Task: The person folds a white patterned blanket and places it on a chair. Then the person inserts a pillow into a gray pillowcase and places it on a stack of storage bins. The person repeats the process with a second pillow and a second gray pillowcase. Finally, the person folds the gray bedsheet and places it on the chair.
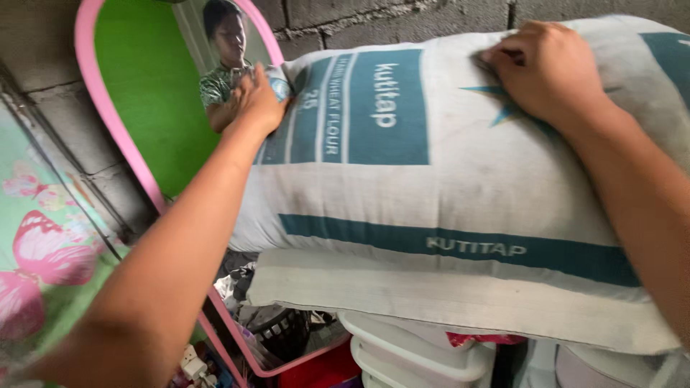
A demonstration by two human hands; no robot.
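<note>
A big stuffed white sack [460, 172] with teal bands and printing lies on its side, filling the middle and right of the view. My left hand [259, 100] grips its far left end, fingers closed on the cloth. Near the sack's upper edge, my right hand [550, 68] presses down with the fingers bunching the fabric. Both forearms reach in from the bottom corners. The sack rests on a folded white cloth [445, 298] atop stacked white plastic tubs [410, 352].
A pink-framed oval mirror [154, 108] leans on the grey block wall [402, 18] at the left and reflects a person. A green cloth with pink butterflies [43, 251] hangs at far left. A dark basket [284, 330] and small clutter sit below the sack.
</note>
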